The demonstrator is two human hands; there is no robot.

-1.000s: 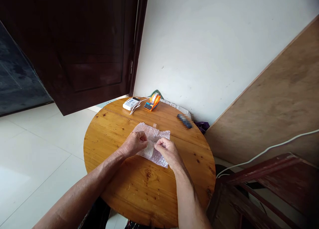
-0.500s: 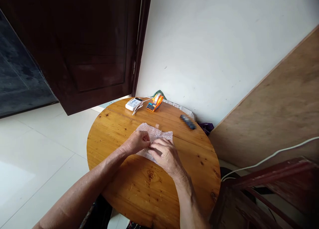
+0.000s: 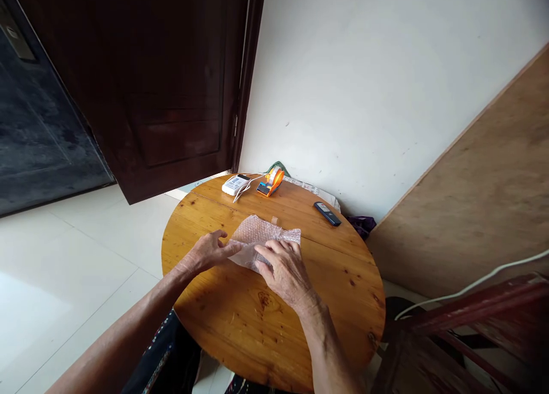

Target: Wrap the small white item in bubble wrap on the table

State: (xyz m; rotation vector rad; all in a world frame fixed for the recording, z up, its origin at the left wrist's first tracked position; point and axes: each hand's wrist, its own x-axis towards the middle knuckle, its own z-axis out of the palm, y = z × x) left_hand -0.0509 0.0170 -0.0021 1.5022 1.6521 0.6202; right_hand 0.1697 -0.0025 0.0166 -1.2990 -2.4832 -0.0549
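A piece of bubble wrap (image 3: 255,229) lies on the round wooden table (image 3: 214,308), and its right part is partly covered by my fingers. My left hand (image 3: 211,251) is at its left edge, thumb and fingers apart, with nothing held; the fingertips reach the edge of the sheet. Across the right part, my right hand (image 3: 283,265) rests with its fingers spread over the wrap. A small tan strip (image 3: 275,220) sticks out at the far edge of the wrap. What the wrap may contain cannot be made out.
At the far side of the table are a white box-shaped device with a cable (image 3: 235,184) and an orange tape dispenser (image 3: 271,182). A dark remote control (image 3: 327,213) lies at the right. Behind stand a dark door (image 3: 171,96) and a white wall (image 3: 364,85).
My left hand has opened and moved left, off the middle of the bubble wrap. My right hand stays on the wrap. The view has shifted slightly.
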